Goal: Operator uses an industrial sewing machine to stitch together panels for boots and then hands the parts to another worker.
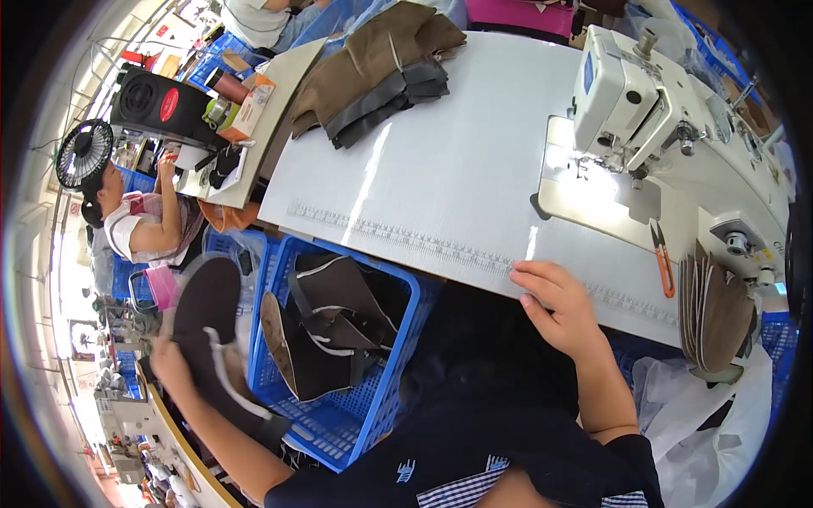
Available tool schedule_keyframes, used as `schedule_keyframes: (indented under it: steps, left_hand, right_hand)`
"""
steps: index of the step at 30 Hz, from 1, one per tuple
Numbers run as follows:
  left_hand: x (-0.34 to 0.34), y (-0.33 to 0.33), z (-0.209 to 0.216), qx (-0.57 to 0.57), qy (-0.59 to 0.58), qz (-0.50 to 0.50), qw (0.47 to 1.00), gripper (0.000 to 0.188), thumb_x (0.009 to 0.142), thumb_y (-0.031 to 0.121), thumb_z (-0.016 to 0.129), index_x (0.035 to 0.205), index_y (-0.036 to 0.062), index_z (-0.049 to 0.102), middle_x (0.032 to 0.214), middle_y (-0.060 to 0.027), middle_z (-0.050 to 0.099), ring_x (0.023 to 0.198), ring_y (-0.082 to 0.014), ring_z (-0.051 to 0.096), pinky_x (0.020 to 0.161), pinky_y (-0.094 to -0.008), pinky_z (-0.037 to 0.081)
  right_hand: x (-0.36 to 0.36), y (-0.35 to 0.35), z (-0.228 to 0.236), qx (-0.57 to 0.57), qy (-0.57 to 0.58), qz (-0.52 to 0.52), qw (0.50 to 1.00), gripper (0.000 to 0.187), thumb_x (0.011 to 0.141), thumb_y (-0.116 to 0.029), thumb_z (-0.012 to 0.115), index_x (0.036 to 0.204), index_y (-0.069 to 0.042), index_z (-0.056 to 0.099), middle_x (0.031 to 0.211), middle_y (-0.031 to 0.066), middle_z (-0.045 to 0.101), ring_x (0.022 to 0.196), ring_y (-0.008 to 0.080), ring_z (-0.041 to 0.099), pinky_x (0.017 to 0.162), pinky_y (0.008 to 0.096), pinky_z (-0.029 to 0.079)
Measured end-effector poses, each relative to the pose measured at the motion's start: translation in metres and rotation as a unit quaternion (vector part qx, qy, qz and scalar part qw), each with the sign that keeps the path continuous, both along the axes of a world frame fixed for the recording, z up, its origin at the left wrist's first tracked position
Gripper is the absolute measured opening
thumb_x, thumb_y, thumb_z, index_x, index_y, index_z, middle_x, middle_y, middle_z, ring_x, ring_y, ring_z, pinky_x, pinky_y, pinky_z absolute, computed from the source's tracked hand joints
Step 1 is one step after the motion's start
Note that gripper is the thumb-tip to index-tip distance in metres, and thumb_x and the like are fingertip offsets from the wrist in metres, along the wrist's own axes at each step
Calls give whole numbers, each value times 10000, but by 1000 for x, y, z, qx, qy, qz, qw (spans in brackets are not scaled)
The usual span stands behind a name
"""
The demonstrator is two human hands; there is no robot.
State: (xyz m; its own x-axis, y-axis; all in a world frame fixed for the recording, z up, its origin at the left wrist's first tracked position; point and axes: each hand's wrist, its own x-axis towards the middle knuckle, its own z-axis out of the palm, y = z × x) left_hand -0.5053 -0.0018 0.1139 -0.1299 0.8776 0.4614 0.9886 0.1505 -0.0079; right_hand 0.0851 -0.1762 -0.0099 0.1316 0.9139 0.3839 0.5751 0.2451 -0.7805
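My left hand, smeared by motion, grips the edge of a dark brown fabric piece beside the blue basket. This piece is long and rounded at its top, with a pale strip along one edge. Similar dark brown pieces with pale edges lie loosely in the blue plastic basket. At the table's front edge my right hand rests with fingers stretched out, holding nothing. Its fingertips touch the white table next to a printed ruler scale.
A white sewing machine stands at the right, its needle area lit. Orange-handled thread snips lie near a stack of brown pieces. Brown and grey cut pieces lie at the far left. Beyond, a co-worker sits by a black speaker.
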Motion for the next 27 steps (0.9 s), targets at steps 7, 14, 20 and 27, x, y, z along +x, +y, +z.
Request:
schedule_keyframes:
  steps: [7,14,20,27]
  left_hand:
    - [-68,-41,-266,-217,-108,0,970,128,760,49,520,810,33,636,780,-169,629,709,-272,601,643,-399,491]
    - [187,92,-97,11,-157,-226,961,358,793,31,544,1135,-53,611,1123,-243,616,1061,-402,568,956,-432,433]
    - [465,241,-49,66,-107,-500,857,366,846,212,610,1124,-26,622,1243,-227,569,1203,-378,494,1044,-434,372]
    - [568,318,-69,-112,29,-296,948,618,779,351,643,1289,30,507,1242,-243,588,1135,-397,579,931,-478,487]
  right_hand:
    - [1,5,6,1,12,27,1000,240,836,-30,614,1071,-23,663,1110,134,643,961,312,631,810,370,520]
    - [15,-5,-5,-37,10,-6,999,241,852,-60,608,1087,-33,655,1135,118,630,1015,297,613,853,372,506]
    - [9,-16,19,-16,-59,-47,997,270,847,-80,612,1116,-70,630,1136,100,629,1025,302,608,877,398,496]
    - [57,-126,44,-39,-168,-298,939,258,805,-117,635,1060,-78,650,1117,109,642,1014,312,610,860,422,497]
